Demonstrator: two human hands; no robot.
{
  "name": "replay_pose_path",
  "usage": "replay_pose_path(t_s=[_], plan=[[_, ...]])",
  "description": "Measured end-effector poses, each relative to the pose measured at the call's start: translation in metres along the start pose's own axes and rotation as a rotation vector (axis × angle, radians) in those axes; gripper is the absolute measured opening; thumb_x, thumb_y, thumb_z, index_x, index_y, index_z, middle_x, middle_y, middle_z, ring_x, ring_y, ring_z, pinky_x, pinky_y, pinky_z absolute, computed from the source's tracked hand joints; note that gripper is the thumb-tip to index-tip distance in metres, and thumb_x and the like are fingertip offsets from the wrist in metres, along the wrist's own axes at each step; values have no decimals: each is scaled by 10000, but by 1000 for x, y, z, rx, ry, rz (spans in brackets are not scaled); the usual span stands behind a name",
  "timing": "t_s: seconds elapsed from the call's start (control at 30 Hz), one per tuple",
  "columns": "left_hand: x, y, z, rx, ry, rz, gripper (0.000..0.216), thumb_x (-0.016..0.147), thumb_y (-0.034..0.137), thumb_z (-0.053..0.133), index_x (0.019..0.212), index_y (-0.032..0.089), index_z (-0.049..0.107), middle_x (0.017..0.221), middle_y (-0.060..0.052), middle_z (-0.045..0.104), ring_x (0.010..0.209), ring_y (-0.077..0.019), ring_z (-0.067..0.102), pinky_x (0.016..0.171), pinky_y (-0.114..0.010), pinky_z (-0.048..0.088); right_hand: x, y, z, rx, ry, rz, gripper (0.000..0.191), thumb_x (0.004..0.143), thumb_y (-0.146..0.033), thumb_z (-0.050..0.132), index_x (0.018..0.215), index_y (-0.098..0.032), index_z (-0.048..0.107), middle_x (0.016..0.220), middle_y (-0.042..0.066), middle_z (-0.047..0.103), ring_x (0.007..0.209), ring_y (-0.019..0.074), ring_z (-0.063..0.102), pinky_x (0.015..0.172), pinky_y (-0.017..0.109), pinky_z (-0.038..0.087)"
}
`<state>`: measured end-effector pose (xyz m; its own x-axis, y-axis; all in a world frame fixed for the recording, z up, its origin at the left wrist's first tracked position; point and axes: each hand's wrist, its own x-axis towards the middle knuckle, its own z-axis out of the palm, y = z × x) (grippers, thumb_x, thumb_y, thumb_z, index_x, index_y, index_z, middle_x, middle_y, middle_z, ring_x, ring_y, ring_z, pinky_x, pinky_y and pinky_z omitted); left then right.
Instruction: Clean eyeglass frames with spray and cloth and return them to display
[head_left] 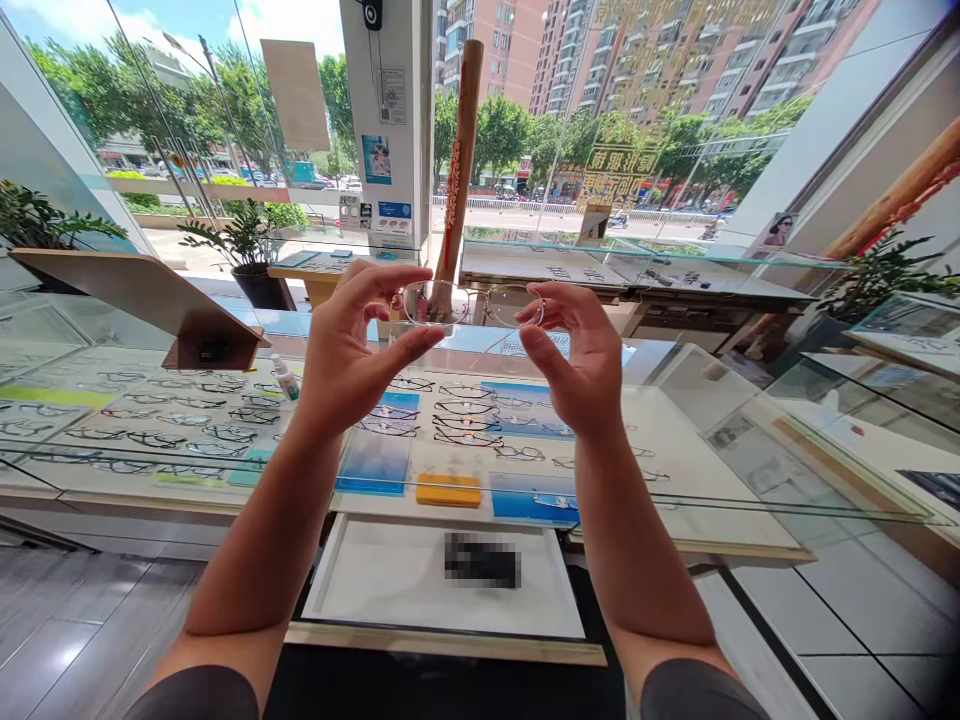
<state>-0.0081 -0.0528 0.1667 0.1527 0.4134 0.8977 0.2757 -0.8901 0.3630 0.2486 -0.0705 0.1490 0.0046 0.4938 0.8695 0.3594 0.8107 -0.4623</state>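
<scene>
We hold a pair of glasses (478, 296) up just above the middle of the view, and we take it as the centre of our dial. Its frame is thin and metallic-looking, with rounded, clear lenses set side by side, nearly level; through the lens toward 9 o'clock we see part of the wooden post (466, 150) that rises at 12.

Our left hand (367, 345), at 8 o'clock, grasps one lens rim between thumb and fingertips. Our right hand (579, 345), at 4 o'clock, pinches the other rim in the same manner.

Our fingers cover the outer ends of the frame, and we cannot clearly trace the temples against the busy background. Below, the glass-cased tabletop (712, 470) carries rows of spectacles (467, 420), some of them hidden behind our forearms; reflections make many of the frames hard to separate. A small bottle (285, 378) stands between 8 and 9 o'clock, partly covered by the left arm. An orange-yellow block (448, 490) lies at 6 o'clock, and farther that way, in a white drawer (375, 590), a dark thing (482, 560) is pixelated beyond recognition. Our dark sleeves (199, 695) are cut off by the bottom edge, and we cannot read the gold window lettering (619, 160) toward 2 o'clock.
</scene>
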Motion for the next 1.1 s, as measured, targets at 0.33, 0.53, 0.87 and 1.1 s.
replay_pose_path(t_s=[0.33,0.53,0.87,1.1], plan=[[-2,-5,7,30,97,-20,518,931,614,823,1383,391,702,1188,-55,680,1085,-248,672,844,-401,573,1,0,4,32,11,63,371,968,-514,782,1262,-303,698,1062,13,758,1010,215,735,968,422,599],[-4,-16,7,55,150,-68,495,900,566,879,1305,336,710,1180,-48,737,1054,-222,694,837,-376,555,-1,-8,8,-42,73,37,321,978,-466,779,1243,-302,702,1057,17,753,976,215,724,945,425,599],[-2,-17,7,27,97,-122,431,923,513,873,1278,313,731,1222,-55,786,1018,-196,765,728,-316,570,-6,-20,10,-221,141,-35,297,1019,-446,744,1286,-323,698,1095,36,741,975,238,724,951,457,613],[-2,-17,7,46,102,-124,424,919,524,875,1265,318,742,1204,-45,801,1016,-194,782,731,-318,577,-6,-22,11,-206,142,-10,297,1000,-447,764,1266,-327,708,1088,39,748,970,247,716,957,475,617]])
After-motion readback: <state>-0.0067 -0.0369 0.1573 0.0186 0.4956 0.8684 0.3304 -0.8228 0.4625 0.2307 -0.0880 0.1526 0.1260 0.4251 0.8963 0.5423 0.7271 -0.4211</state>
